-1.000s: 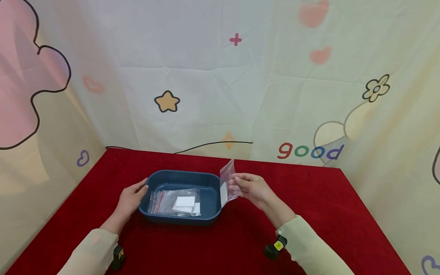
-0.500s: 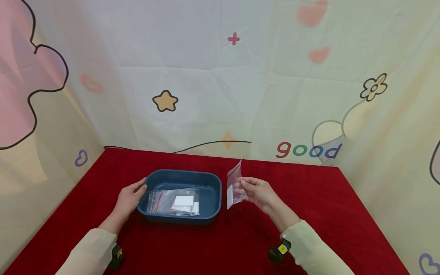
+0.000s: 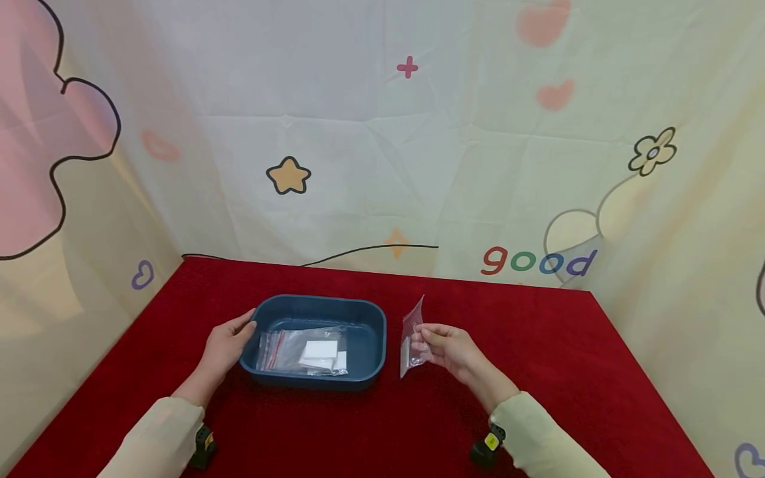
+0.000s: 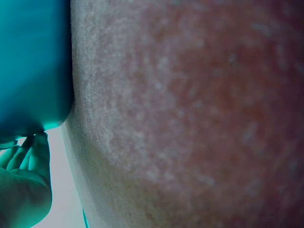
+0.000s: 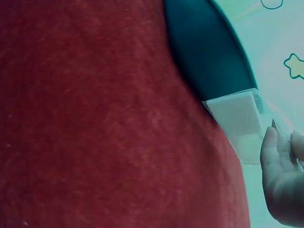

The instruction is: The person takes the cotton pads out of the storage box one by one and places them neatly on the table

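In the head view a dark blue plastic tub [image 3: 366, 342] sits on the red tabletop. My left hand [image 3: 224, 345] grips its left end, thumb at the rim; the left wrist view shows those fingers against the tub's outer side. Several clear zip bags [image 3: 293, 348] with red seal lines and white squares lie in the tub, overlapping. Just right of the tub, my right hand [image 3: 451, 350] pinches one clear zip bag [image 3: 410, 335]. It hangs upright over the cloth, apart from the tub. A white square shows inside it in the right wrist view [image 5: 235, 114].
Red cloth [image 3: 538, 372] covers the tabletop around the tub. Behind the table hangs a pale printed curtain [image 3: 358, 166], and it continues along both sides. A dark camera is strapped to each wrist.
My right hand has drawn the zip bag rightward from the tub's right rim and lowered it toward the cloth. The left hand and the tub have stayed in place.
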`<state>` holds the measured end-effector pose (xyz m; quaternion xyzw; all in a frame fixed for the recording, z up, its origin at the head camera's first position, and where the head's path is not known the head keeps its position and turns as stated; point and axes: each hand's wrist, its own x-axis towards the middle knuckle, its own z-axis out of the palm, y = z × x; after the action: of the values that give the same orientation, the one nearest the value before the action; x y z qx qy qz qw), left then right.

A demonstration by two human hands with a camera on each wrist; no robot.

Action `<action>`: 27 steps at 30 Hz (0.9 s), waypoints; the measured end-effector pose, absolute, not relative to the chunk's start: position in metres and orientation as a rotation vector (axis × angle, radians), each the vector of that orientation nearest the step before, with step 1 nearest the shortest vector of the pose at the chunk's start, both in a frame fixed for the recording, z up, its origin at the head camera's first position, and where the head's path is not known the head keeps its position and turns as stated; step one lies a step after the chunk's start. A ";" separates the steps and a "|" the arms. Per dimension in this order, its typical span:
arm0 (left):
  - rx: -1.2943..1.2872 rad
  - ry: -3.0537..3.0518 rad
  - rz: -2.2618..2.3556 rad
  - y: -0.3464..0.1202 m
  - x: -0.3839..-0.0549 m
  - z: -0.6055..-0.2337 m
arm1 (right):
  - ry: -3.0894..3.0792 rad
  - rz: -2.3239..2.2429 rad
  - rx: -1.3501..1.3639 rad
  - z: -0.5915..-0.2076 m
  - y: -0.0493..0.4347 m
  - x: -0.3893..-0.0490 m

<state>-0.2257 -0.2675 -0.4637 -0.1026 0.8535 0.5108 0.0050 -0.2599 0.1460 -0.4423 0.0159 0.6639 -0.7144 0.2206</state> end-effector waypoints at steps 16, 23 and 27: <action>-0.316 2.657 1.599 -0.268 -0.225 -0.463 | 1.824 -1.982 0.044 -0.462 0.141 -0.253; -0.311 2.664 1.602 -0.268 -0.226 -0.463 | 1.839 -2.005 0.045 -0.465 0.148 -0.247; -0.312 2.659 1.603 -0.268 -0.225 -0.462 | 1.868 -1.999 0.066 -0.466 0.152 -0.245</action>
<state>-0.2253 -0.2677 -0.4623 -0.0999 0.8521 0.5136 0.0105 -0.2454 0.1519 -0.4662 0.0235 0.6687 -0.7154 0.2009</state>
